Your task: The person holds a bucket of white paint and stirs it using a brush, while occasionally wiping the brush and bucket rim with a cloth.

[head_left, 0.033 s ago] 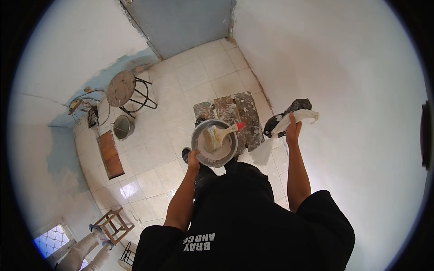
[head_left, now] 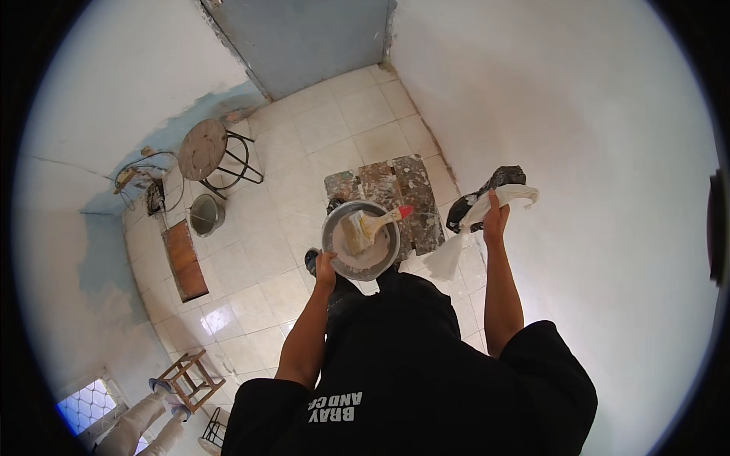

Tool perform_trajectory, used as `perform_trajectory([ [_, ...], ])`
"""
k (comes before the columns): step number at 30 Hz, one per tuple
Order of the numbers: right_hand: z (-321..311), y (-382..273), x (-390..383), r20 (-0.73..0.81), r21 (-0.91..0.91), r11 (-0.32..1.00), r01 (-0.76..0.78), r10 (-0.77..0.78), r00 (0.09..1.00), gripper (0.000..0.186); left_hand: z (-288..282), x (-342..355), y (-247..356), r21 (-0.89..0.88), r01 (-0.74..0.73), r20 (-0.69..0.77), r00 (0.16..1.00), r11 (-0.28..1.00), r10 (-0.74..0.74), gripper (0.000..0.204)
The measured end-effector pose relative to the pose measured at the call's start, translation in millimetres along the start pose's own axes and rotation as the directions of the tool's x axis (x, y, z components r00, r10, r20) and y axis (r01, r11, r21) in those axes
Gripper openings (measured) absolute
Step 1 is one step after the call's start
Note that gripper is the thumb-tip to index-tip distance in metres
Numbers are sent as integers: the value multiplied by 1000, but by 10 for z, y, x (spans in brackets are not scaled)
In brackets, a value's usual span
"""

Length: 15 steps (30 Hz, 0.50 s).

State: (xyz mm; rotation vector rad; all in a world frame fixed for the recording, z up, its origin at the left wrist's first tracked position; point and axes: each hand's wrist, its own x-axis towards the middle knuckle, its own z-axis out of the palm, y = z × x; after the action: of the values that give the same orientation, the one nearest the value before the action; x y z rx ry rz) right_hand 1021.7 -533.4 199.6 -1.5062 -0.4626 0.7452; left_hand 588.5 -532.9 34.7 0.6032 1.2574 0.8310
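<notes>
My left hand (head_left: 325,270) grips the near left rim of a round metal bowl (head_left: 391,262), with the thumb over the edge. Pale, whitish paste (head_left: 365,260) covers the bowl's inside. A wide paintbrush (head_left: 374,225) with a red-tipped handle lies across it, its bristles in the bowl and its handle over the right rim. Out to the right, beside the white wall, my right hand (head_left: 494,216) is closed around a thin white cloth or plastic sheet (head_left: 447,258) that hangs down. Crumpled black plastic (head_left: 504,177) shows just beyond that hand; whether I grip it too is unclear.
A paint-spattered wooden platform (head_left: 418,190) stands beyond the bowl. Farther left are a round stool (head_left: 204,150), a metal bucket (head_left: 205,216) and a brown board (head_left: 185,262) on the tiled floor. A wooden stool frame (head_left: 190,380) stands at lower left. A grey door (head_left: 312,38) is at the far end.
The hanging end of the white sheet has swung slightly and looks narrower. Both hands, the bowl and the brush stay almost where they were.
</notes>
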Motion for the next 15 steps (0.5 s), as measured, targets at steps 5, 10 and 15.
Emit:
perform_trajectory([
  [5, -138, -160, 47, 41, -12, 998, 58, -58, 997, 17, 253, -68, 85, 307, -142, -155, 968, 941, 197, 35],
  [10, -82, -265, 53, 64, -48, 997, 60, -57, 996, 15, 569, -274, 377, 494, -312, 47, 942, 812, 333, 37],
  [15, 120, -456, -9, 81, -25, 999, 31, -29, 996, 15, 700, -151, 258, 344, -335, 90, 942, 877, 324, 36],
])
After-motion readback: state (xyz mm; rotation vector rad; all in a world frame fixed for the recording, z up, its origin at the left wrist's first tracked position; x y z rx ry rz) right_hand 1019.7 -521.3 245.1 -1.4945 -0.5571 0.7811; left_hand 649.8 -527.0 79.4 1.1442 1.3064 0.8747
